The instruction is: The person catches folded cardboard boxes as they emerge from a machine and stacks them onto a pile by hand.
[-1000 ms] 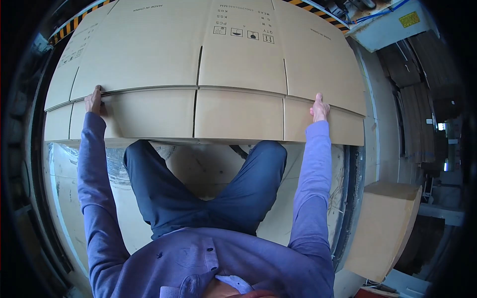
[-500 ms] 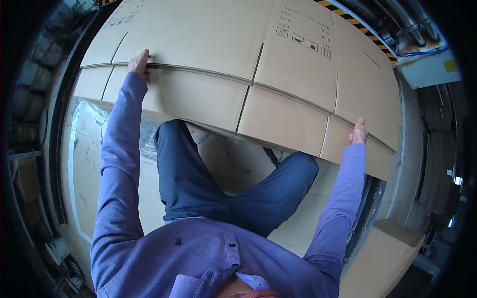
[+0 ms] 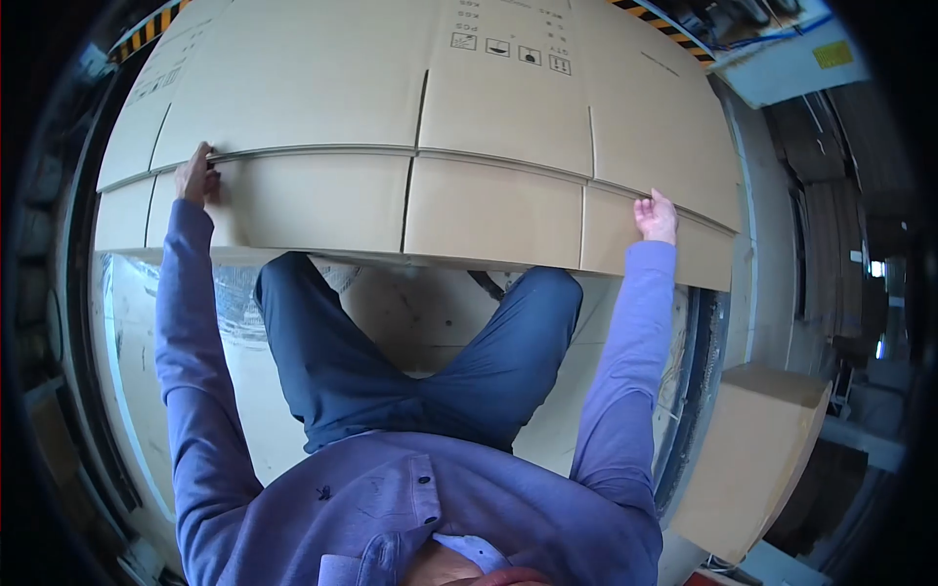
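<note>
A large flattened cardboard box [image 3: 313, 88] with printed symbols lies across the front of me, its slotted near edge overhanging another cardboard layer [image 3: 498, 210]. At its near edge on the left, my left hand [image 3: 197, 178] is closed, with a finger over the top and the others curled below. My right hand [image 3: 657, 217] has its fingers curled at the same edge, towards the right end. Part of the fingers of each hand is hidden by the cardboard or by the hand itself.
My knees [image 3: 547, 303] are just below the stack's near side. A closed brown carton [image 3: 747, 459] stands at the lower right. Yellow-black striped edging [image 3: 674, 31] and a white machine part [image 3: 782, 68] with blue cable are at the back right.
The view has turned and shifted, so the cardboard and both hands appear further left, with its near edge more level. Both hands remain at the box's edge.
</note>
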`<state>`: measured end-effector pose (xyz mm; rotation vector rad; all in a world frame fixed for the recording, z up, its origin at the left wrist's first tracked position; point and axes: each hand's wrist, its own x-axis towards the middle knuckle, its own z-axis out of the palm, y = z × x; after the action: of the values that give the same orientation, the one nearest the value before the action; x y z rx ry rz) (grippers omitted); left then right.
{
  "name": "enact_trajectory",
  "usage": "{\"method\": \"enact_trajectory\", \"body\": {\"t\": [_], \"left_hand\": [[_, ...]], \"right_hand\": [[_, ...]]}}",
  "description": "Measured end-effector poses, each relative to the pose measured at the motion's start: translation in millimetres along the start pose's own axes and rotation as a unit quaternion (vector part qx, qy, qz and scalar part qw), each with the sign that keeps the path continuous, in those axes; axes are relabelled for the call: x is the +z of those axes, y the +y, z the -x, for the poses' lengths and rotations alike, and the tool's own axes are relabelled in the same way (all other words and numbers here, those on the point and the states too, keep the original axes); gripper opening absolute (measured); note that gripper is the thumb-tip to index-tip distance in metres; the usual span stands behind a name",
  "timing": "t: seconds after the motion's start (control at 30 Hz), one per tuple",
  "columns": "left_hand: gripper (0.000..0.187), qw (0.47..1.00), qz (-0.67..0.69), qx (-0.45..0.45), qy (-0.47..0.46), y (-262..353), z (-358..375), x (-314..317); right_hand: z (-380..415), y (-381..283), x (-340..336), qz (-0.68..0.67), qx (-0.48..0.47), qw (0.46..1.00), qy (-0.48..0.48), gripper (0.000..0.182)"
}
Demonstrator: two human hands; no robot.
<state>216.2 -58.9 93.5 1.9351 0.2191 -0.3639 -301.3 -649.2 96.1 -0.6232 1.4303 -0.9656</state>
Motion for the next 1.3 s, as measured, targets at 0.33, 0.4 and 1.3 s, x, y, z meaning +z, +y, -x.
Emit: {"method": "enact_trajectory", "body": {"t": [0.33,0.4,1.3], "left_hand": [[0.060,0.999,-0.046,0.018,-0.005,-5,-9,-1],[0.059,0.999,-0.043,0.021,-0.026,-6,-11,-5],[0.067,0.989,-0.138,0.012,0.050,24,14,18]], "right_hand": [[15,-28,2,-0.144,0.112,0.972,-0.146,0.030],[10,-25,2,-0.104,0.100,0.981,-0.129,0.030],[32,-11,23,0.087,-0.012,0.996,-0.016,0.038]]}}
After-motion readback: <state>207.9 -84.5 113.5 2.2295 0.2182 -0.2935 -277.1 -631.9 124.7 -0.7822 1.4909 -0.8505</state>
